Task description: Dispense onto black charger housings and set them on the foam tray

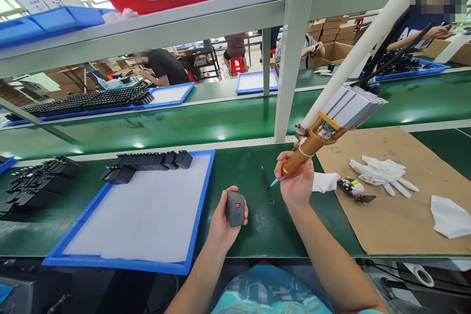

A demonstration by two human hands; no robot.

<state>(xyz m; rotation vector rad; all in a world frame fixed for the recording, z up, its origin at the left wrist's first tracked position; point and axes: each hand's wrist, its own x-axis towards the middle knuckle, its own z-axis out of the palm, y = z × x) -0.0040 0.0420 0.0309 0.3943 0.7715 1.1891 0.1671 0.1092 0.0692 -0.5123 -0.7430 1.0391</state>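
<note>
My left hand (222, 218) is closed round a dark grey power adapter (235, 209), a small block with an orange port in the face towards me. Higher and to the right, my right hand (296, 181) has its fingers wrapped round a gold-coloured cylindrical tool (300, 158). A thin teal tip (274, 183) sticks out of that hand, pointing down and left. The tip and the adapter are apart. Between my hands, a pair of black tweezers (267, 184) lies on the green bench (253, 240).
Left stands a blue-rimmed tray (200, 216) with a row of black adapters (147, 160); more black adapters (40, 184) lie beyond. Right, a cardboard sheet (382, 225) holds white gloves (382, 171) and a circuit board (351, 187). A rack post (287, 68) rises ahead. Several people work behind.
</note>
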